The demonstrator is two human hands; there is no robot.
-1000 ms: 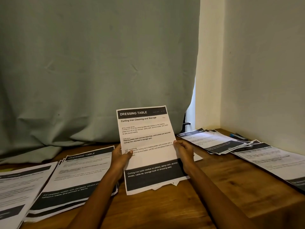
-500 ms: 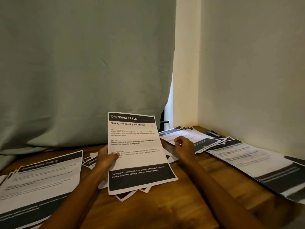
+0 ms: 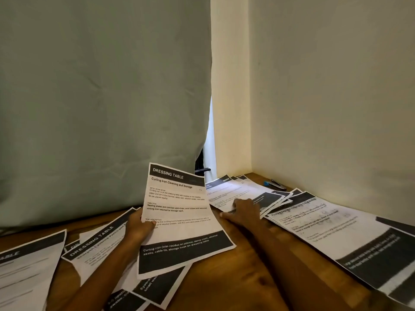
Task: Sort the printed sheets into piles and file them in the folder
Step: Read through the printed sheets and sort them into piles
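Note:
My left hand [image 3: 139,227] grips the left edge of a printed sheet [image 3: 177,212] headed "DRESSING TABLE", thumb on its face. The sheet stands tilted above the wooden table [image 3: 224,279]. Just right of it, my right hand [image 3: 243,211] rests on a fanned pile of sheets [image 3: 226,191] at the back right, its fingers stretched over the paper. A second pile [image 3: 336,234] runs along the right wall. More "DRESSING TABLE" sheets [image 3: 96,245] lie under my left forearm, and another pile [image 3: 27,272] is at the far left. I see no folder.
A grey-green curtain [image 3: 101,108] hangs behind the table and touches its back edge. A cream wall [image 3: 336,86] closes the right side. A blue pen and a dark clip-like object [image 3: 274,184] lie in the back right corner. Bare wood shows between my forearms.
My right hand let go of the held sheet and moved right onto the back-right pile. My left hand alone now holds the sheet. My view has swung to the right.

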